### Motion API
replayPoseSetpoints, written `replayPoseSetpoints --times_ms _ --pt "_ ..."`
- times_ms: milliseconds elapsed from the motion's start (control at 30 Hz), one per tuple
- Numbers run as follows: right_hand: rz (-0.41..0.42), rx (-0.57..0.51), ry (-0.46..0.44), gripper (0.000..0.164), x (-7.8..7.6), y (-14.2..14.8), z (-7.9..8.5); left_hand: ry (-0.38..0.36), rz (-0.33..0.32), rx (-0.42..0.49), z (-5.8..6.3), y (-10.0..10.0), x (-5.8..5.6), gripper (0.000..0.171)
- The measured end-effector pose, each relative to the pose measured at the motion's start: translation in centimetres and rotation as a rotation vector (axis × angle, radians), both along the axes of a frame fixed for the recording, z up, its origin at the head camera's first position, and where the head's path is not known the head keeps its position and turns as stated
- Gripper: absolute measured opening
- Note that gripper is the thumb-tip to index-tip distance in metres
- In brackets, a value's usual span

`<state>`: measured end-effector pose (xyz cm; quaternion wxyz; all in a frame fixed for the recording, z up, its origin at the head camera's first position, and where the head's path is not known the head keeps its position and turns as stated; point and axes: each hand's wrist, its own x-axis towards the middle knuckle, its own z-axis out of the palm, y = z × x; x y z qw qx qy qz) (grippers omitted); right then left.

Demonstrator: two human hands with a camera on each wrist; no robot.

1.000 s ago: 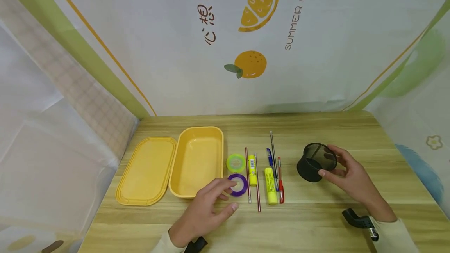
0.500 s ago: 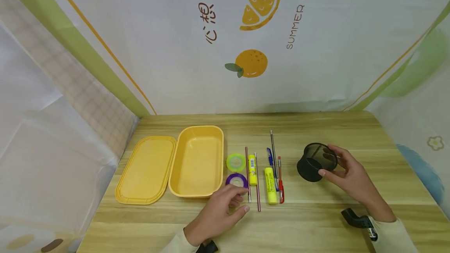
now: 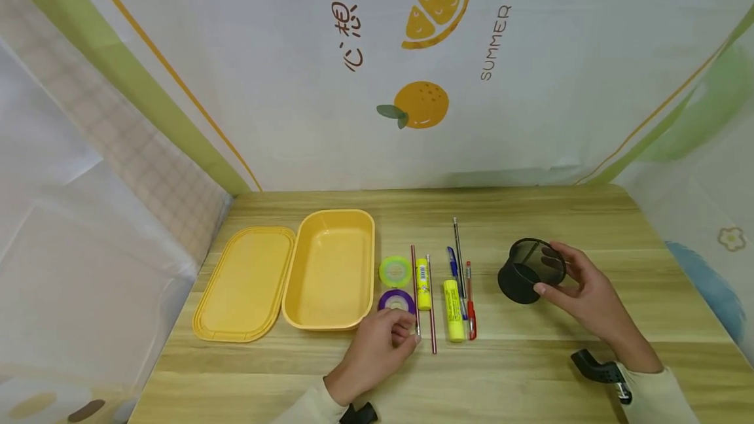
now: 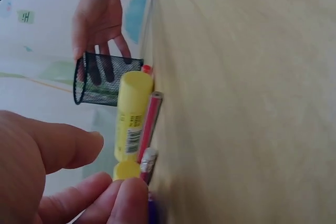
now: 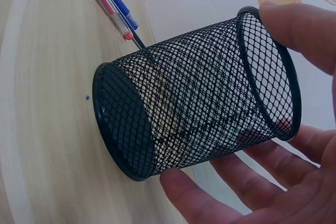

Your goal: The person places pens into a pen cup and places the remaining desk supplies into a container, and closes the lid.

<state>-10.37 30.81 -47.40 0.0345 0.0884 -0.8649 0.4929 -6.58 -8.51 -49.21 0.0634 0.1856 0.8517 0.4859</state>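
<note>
My right hand (image 3: 586, 296) grips a black mesh pen holder (image 3: 521, 280) near its rim, thumb on one side and fingers on the other. In the right wrist view the pen holder (image 5: 194, 93) fills the middle. My left hand (image 3: 377, 349) is bent over the eraser end of a red pencil (image 3: 413, 273), beside a purple tape roll (image 3: 396, 300). In the left wrist view its thumb and fingers (image 4: 131, 200) stand apart, with the pencil's eraser end (image 4: 149, 157) just beyond the fingertips; contact is unclear. A yellow glue stick (image 3: 423, 283) lies beside that pencil.
An open yellow box (image 3: 330, 267) and its lid (image 3: 244, 283) lie at the left. Near the box is a green tape roll (image 3: 395, 271). Another glue stick (image 3: 453, 311), a blue pen (image 3: 452, 260), a red pen (image 3: 472, 319) and more pencils lie mid-table.
My left hand has moved right from the purple tape roll to the red pencil's eraser end, its fingers curling more. The right hand and pen holder have stayed in place.
</note>
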Motion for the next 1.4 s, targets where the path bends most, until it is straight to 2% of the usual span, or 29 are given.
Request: replayPoseSetpoints --times_ms 233,400,633,867,967,1200,1400 --pt "-0.001 -0.007 0.016 0.082 0.1 0.0 -0.1 0.039 0.075 -0.072 -0.4 1.0 -0.2 0.013" --pt "-0.002 -0.008 0.021 0.082 0.1 0.0 -0.2 0.094 0.111 -0.150 -0.5 1.6 -0.3 0.018" --pt "0.005 -0.019 0.015 0.082 0.1 0.0 -0.1 0.111 0.122 -0.175 -0.7 2.1 -0.4 0.030" --pt "-0.001 -0.007 0.019 0.082 0.2 -0.1 -0.1 0.208 0.136 -0.301 -0.2 2.5 -0.9 0.022" --pt "-0.006 0.000 0.017 0.082 0.3 -0.1 -0.1 0.227 0.142 -0.333 -0.1 2.6 -1.0 0.022" --pt "-0.016 -0.006 0.009 0.083 0.6 -0.3 -0.2 0.222 0.160 -0.434 0.2 2.7 -1.1 0.023" --pt "-0.020 -0.012 0.014 0.082 0.5 -0.3 -0.3 0.237 0.192 -0.453 0.4 3.0 -1.1 0.021"
